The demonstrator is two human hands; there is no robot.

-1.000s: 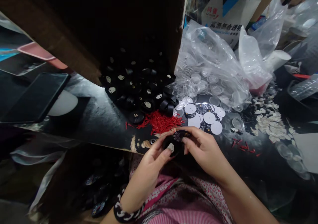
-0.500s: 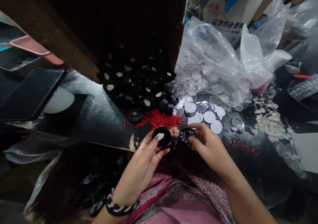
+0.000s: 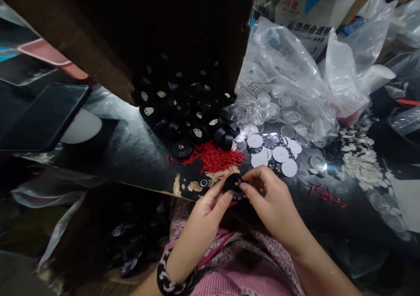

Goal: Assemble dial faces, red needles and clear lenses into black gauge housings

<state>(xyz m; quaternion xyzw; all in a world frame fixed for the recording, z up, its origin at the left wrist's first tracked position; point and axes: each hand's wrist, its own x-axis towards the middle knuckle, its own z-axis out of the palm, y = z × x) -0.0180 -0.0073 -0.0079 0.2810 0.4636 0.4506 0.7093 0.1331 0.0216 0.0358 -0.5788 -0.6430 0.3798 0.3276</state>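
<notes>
My left hand (image 3: 210, 206) is closed on a round black housing (image 3: 230, 180), its thumb at the near edge. Against the housing's open face lies a black printed dial disc (image 3: 238, 193), pinched by the thumb and fingers of my right hand (image 3: 271, 195). Whether the disc sits fully inside the rim I cannot tell, since fingers cover part of it. Just beyond my hands is a heap of small red pointers (image 3: 218, 156). White-backed and printed dial discs (image 3: 280, 154) lie scattered to the right of it. A small black ring-like part (image 3: 204, 182) rests near the table edge.
A large cardboard box (image 3: 244, 47) spills black housings (image 3: 182, 149) at the back. Right of it, a plastic bag (image 3: 282, 55) holds clear round covers. Pale metal pieces (image 3: 361, 160) and a few red pointers (image 3: 326, 195) lie to the right. A dark tablet-like slab (image 3: 42, 116) leans at left.
My hands have come together. The dial disc, earlier held apart at the right, is now against the housing, which has turned its open face toward me and moved right.
</notes>
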